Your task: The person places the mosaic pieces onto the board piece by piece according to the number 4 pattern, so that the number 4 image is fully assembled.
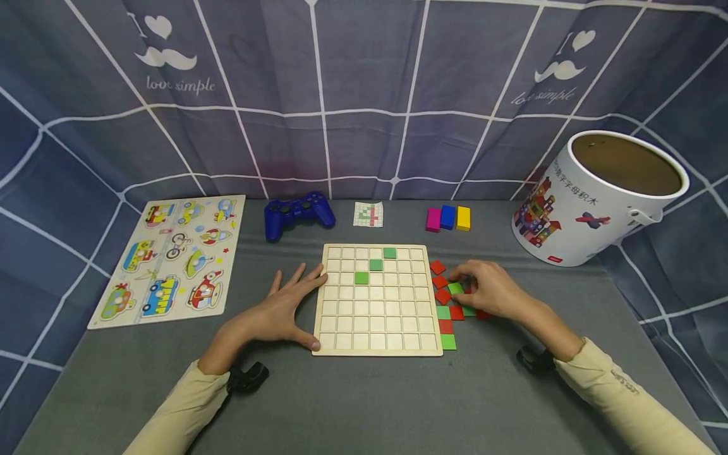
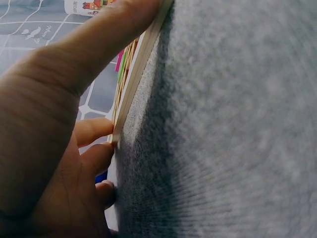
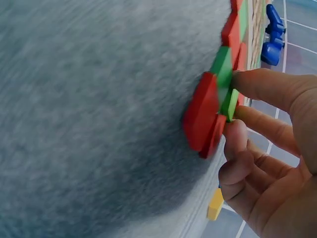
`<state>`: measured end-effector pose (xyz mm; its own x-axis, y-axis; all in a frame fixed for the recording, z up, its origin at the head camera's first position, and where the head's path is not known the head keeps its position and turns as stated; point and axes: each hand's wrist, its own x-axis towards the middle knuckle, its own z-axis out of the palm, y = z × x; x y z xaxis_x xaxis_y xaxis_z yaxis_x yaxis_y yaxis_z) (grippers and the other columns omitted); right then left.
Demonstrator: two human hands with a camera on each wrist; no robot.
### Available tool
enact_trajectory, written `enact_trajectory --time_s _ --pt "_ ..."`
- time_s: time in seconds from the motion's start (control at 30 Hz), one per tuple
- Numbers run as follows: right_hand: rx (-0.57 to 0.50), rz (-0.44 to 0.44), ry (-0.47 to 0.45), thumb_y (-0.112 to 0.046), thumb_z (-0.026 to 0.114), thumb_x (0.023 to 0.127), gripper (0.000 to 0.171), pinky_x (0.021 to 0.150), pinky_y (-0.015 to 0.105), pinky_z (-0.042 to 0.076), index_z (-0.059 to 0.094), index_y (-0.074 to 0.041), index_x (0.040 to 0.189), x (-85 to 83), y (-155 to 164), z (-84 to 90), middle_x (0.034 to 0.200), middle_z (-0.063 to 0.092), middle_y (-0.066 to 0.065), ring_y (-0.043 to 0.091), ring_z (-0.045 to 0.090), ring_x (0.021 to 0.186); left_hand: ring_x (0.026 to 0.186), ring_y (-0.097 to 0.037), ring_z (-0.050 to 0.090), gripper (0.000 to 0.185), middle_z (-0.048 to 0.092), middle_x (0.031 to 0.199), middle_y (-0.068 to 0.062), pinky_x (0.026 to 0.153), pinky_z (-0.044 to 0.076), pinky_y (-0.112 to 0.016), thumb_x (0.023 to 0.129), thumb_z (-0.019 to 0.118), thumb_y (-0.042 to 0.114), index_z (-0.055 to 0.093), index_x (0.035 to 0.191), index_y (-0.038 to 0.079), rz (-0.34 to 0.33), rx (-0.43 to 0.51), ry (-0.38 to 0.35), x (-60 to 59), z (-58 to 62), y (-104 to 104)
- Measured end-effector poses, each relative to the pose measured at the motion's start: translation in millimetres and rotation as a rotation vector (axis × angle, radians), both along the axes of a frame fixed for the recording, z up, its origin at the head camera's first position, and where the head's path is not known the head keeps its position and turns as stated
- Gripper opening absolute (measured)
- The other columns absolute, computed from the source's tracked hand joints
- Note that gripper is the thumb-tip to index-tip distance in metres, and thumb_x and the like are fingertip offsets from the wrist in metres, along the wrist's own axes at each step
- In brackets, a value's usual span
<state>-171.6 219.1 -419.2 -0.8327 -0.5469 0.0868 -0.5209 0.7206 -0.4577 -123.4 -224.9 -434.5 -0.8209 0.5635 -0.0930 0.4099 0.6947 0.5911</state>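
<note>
A wooden grid board (image 1: 377, 319) lies on the grey table, with three green tiles (image 1: 376, 265) set in a diagonal near its top. My left hand (image 1: 284, 309) rests flat against the board's left edge, fingers straight and thumb at the lower left corner; the left wrist view shows that hand (image 2: 54, 148) against the board edge (image 2: 141, 54). Right of the board lies a cluster of red and green tiles (image 1: 446, 313). My right hand (image 1: 489, 291) is over it. In the right wrist view its fingers (image 3: 257, 119) pinch a green tile (image 3: 230, 103) beside a red tile (image 3: 200, 111).
A blue game controller (image 1: 298, 213), a small pattern card (image 1: 368, 214) and magenta, blue and yellow blocks (image 1: 447, 218) lie behind the board. A white bucket (image 1: 597, 199) stands at the back right. A vehicle puzzle board (image 1: 170, 256) lies at the left.
</note>
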Motion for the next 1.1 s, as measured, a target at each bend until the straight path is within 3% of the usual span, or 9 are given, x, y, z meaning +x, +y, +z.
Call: enact_trajectory --time_s 0.37,0.57,0.83,1.1 --pt "0.029 0.005 0.031 -0.018 0.086 0.077 0.023 0.063 0.032 0.045 0.076 -0.013 0.098 -0.2 3 1.0 0.086 0.065 -0.004 0.012 0.053 0.070 0.152 -0.033 -0.004 0.129 0.007 0.168 0.000 0.111 -0.013 -0.066 0.059 0.089 0.062 0.024 0.161 0.019 0.008 -0.013 -0.012 0.7 1.7 0" --pt "-0.032 -0.015 0.042 -0.015 0.085 0.078 0.023 0.055 0.028 0.045 0.076 -0.011 0.098 -4.3 -2 9.0 0.087 0.067 -0.002 0.010 0.052 0.061 0.152 -0.034 -0.004 0.129 0.008 0.168 -0.002 0.111 -0.013 -0.066 0.058 0.090 0.061 0.024 0.161 0.018 0.006 0.001 -0.014 1.0 1.2 1" --pt "-0.112 0.056 0.038 -0.013 0.085 0.077 0.022 0.054 0.027 0.044 0.074 -0.011 0.097 -2.7 -40 12.5 0.087 0.065 -0.002 0.009 0.050 0.059 0.152 -0.032 -0.005 0.129 0.007 0.168 0.000 0.111 -0.013 -0.065 0.058 0.089 0.062 0.023 0.161 0.020 0.006 -0.015 -0.021 1.9 2.1 1" --pt "-0.122 0.154 0.021 -0.016 0.082 0.078 0.020 0.063 0.029 0.046 0.074 -0.014 0.096 -1.7 -85 7.6 0.084 0.064 -0.002 0.015 0.056 0.069 0.152 -0.034 -0.004 0.129 0.008 0.168 -0.001 0.111 -0.013 -0.066 0.058 0.089 0.062 0.024 0.161 0.019 0.002 -0.005 -0.010 1.3 1.5 1"
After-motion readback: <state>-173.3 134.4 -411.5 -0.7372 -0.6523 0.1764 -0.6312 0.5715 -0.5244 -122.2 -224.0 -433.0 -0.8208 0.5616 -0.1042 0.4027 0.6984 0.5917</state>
